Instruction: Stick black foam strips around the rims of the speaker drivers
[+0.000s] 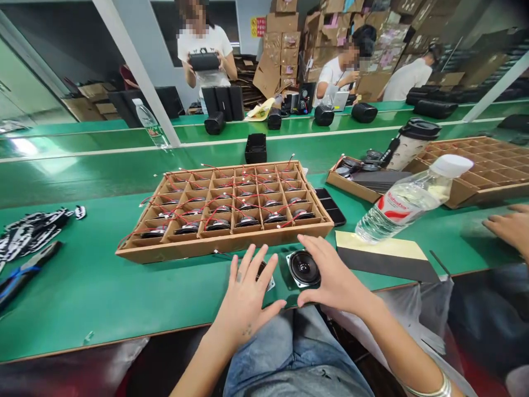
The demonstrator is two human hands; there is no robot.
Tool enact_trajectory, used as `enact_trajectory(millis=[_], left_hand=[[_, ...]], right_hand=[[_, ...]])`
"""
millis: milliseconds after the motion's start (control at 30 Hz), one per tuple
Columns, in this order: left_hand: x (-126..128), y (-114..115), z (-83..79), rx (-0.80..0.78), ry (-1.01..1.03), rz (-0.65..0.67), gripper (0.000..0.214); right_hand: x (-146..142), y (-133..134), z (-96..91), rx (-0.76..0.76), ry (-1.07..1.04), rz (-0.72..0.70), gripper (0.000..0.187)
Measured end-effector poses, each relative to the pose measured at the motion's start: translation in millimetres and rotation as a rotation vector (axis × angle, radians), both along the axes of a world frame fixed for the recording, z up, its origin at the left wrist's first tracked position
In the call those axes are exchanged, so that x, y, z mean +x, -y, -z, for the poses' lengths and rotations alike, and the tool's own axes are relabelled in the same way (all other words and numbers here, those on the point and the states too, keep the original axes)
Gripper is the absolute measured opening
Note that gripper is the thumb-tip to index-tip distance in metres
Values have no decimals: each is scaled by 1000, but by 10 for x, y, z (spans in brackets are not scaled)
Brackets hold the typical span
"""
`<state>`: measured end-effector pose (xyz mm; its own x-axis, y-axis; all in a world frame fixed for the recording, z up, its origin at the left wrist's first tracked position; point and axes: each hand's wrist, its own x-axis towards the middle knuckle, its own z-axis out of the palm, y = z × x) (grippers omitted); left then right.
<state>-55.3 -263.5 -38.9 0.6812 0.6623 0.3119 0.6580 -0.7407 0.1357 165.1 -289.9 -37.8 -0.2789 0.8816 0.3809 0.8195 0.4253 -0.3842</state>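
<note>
Your left hand (pixel 247 295) lies flat with fingers spread, right on top of one small speaker (pixel 267 278), so most of that one is hidden; you only see a sliver of its frame poking out past your fingers. It's not gripping anything, just resting loose and open. Your right hand (pixel 332 275) curls around the second speaker (pixel 303 268), thumb below and index finger above its rim, a light pinch. That cone is in plain view.

Both speakers sit just in front of the cardboard divider tray (pixel 194 248), between it and the near table edge (pixel 124 337). Not much room there; the edge is close behind your wrists. The tray's cells hold more speakers with red wires, though the far rows are hard to make out.

Right of the tray lies a tipped water bottle (pixel 407 201) on a dark foam strip (pixel 384 255) that juts toward the edge. A phone (pixel 330 207) is tucked at the tray's right corner, partly hidden behind it. Further right, someone else's hand (pixel 510 226) is cut off by the frame. Left of the tray the green mat is open, up to a pile of black-and-white bits (pixel 35 229).
</note>
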Motion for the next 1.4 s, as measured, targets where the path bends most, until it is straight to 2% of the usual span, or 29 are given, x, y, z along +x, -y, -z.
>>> enact_trajectory(millis=[67, 200, 267, 333, 400, 467, 600, 700, 800, 867, 933, 1033, 1100, 1167, 1300, 1400], left_hand=[[-72, 53, 41, 23, 112, -44, 71], [-270, 177, 158, -17, 338, -183, 66], [-303, 214, 193, -30, 374, -220, 63], [-244, 215, 181, 0, 386, -185, 62], [-89, 176, 115, 56, 363, -95, 60], [135, 97, 0, 84, 243, 50, 51], [575, -154, -304, -49, -164, 352, 40], [748, -369, -491, -225, -372, 546, 58], [801, -505, -599, -250, -537, 668, 81], [823, -515, -645, -194, -564, 638, 80], [854, -470, -679, -163, -571, 544, 71], [903, -362, -683, -176, -626, 317, 69], [909, -300, -626, -172, -625, 165, 65], [876, -252, -505, -146, -566, 71, 58], [705, -171, -138, 7, -337, 42, 52], [534, -114, 101, 213, -90, 56, 72]], right_hand=[[131, 85, -28, 29, -79, 100, 90], [446, 353, 64, 116, -178, 351, 42], [599, 492, 162, 152, -183, 473, 31], [723, 596, 238, 173, -176, 556, 25], [806, 634, 275, 178, -163, 595, 21], [849, 586, 280, 160, -129, 585, 20], [879, 294, 258, 9, 72, 453, 26], [896, 94, 232, -66, 171, 403, 28], [903, 38, 203, -108, 212, 381, 28], [899, 53, 193, -117, 222, 393, 27], [891, 72, 193, -119, 203, 412, 25], [885, 68, 200, -139, 145, 414, 24], [889, 49, 201, -164, 119, 409, 25], [897, 30, 197, -191, 114, 416, 26], [902, 11, 179, -211, 91, 423, 25], [894, 13, 160, -208, 79, 420, 22]])
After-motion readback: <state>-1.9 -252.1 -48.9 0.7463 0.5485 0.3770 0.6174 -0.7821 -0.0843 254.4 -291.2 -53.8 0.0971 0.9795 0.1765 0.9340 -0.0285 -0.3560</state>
